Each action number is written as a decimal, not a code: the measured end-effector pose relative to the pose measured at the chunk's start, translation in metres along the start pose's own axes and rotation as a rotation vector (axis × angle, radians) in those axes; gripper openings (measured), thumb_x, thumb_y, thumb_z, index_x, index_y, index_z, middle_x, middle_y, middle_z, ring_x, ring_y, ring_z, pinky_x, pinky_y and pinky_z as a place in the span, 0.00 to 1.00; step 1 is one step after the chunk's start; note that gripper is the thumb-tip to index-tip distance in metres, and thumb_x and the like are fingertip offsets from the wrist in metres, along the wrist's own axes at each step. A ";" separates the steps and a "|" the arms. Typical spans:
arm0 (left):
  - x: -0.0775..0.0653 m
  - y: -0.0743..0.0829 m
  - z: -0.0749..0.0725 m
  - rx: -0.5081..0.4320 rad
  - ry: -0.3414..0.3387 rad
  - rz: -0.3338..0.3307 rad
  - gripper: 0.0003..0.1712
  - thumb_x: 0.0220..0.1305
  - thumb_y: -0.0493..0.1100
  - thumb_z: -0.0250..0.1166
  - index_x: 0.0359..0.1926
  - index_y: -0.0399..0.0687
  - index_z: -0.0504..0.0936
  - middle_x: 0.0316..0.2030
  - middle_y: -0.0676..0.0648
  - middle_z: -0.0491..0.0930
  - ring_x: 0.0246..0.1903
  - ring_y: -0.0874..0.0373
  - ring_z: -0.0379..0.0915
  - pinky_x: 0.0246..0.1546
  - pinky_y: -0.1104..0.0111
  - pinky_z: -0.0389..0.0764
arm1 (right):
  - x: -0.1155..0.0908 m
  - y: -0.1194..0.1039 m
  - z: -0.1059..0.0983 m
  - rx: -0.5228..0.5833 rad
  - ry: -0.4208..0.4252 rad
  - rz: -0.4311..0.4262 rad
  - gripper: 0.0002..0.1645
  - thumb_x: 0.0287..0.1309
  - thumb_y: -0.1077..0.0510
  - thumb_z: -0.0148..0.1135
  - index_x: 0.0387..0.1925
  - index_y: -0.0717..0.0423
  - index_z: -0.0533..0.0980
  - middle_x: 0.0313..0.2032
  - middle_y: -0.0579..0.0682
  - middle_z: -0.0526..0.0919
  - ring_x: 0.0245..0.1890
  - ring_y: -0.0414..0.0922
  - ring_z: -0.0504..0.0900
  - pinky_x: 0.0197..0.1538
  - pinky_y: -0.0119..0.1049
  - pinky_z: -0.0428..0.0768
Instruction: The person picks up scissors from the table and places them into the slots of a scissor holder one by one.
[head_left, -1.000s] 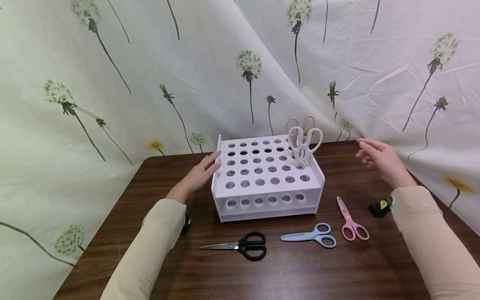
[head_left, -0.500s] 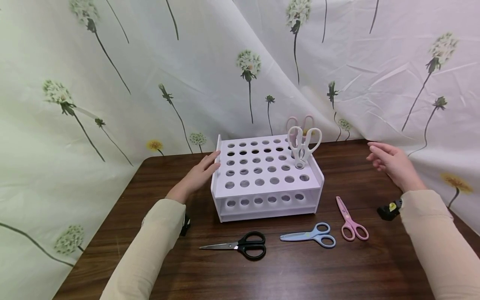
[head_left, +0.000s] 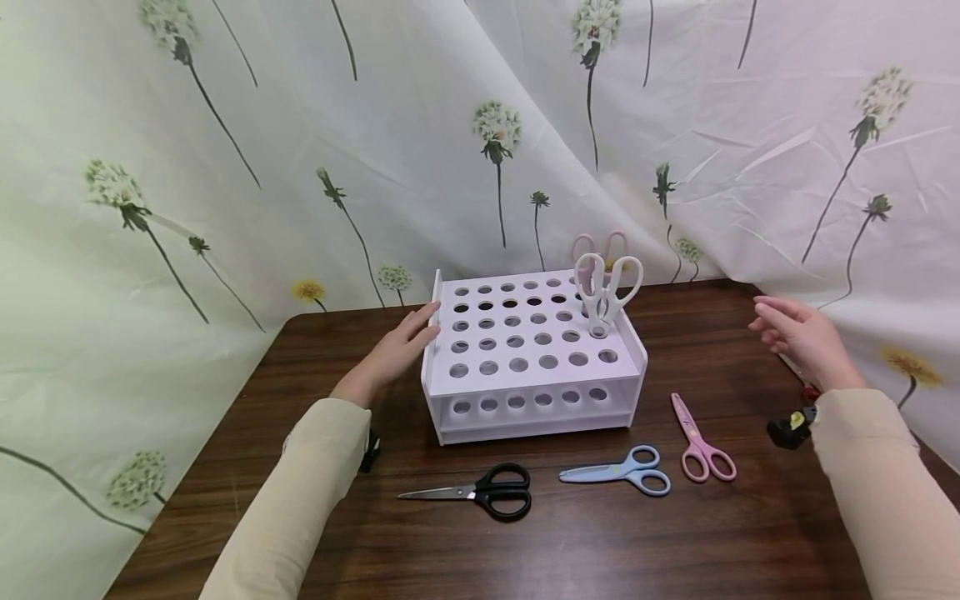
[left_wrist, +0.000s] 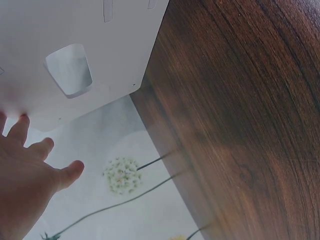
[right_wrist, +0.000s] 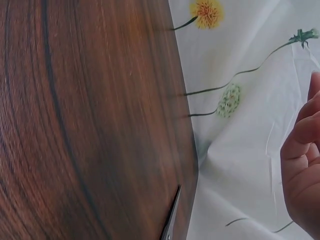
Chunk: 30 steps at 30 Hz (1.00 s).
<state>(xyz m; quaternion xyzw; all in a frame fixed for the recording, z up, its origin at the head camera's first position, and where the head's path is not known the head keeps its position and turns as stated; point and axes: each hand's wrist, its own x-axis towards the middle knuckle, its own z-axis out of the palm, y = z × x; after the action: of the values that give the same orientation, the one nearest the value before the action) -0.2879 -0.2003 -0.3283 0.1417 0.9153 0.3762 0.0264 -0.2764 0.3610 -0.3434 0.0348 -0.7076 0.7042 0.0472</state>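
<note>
A white rack (head_left: 517, 383) with rows of round holes stands on the wooden table. My left hand (head_left: 393, 354) rests its fingertips against the rack's left side panel, its fingers fairly straight. White-handled scissors (head_left: 600, 296) stand upright in a hole at the rack's right, with pale pink-handled scissors (head_left: 581, 243) behind them. My right hand (head_left: 810, 343) hovers over the table's right side, fingers loosely bent, nothing in them. Partly hidden beneath it lies a pair of scissors with red handles (head_left: 810, 394); its pointed metal blade (right_wrist: 172, 216) appears in the right wrist view.
In front of the rack lie black-handled scissors (head_left: 502, 492), light blue scissors (head_left: 622, 472) and pink scissors (head_left: 699, 442). A white flower-print cloth (head_left: 420, 150) hangs along the table's back and sides. Each wrist wears a small black device (head_left: 791, 427).
My right hand has moved rightward and slightly nearer, away from the rack, and the red-handled scissors now show below it. My left hand stays at the rack.
</note>
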 end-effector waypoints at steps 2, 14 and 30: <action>-0.001 0.000 0.000 0.000 0.001 -0.001 0.34 0.67 0.65 0.42 0.71 0.67 0.49 0.71 0.51 0.43 0.69 0.52 0.29 0.61 0.46 0.44 | -0.001 0.000 -0.002 0.023 0.007 0.016 0.06 0.61 0.54 0.58 0.37 0.37 0.79 0.25 0.43 0.81 0.22 0.36 0.75 0.24 0.26 0.74; -0.001 0.000 -0.001 0.009 0.000 0.000 0.34 0.68 0.64 0.41 0.71 0.65 0.49 0.70 0.52 0.43 0.69 0.52 0.29 0.62 0.47 0.44 | -0.010 0.005 -0.017 -0.052 0.028 0.065 0.05 0.60 0.51 0.59 0.37 0.35 0.76 0.28 0.40 0.82 0.25 0.36 0.76 0.27 0.27 0.75; 0.000 0.001 0.000 0.000 0.001 -0.002 0.33 0.68 0.64 0.42 0.71 0.67 0.50 0.71 0.51 0.43 0.69 0.53 0.29 0.62 0.47 0.44 | -0.011 0.027 -0.042 -0.101 0.061 0.082 0.05 0.59 0.52 0.60 0.36 0.35 0.78 0.29 0.36 0.82 0.27 0.33 0.77 0.29 0.28 0.77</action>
<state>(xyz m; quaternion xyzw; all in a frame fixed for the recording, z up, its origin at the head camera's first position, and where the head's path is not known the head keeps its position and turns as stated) -0.2876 -0.1996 -0.3271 0.1405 0.9154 0.3762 0.0264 -0.2678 0.4034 -0.3712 -0.0184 -0.7412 0.6698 0.0416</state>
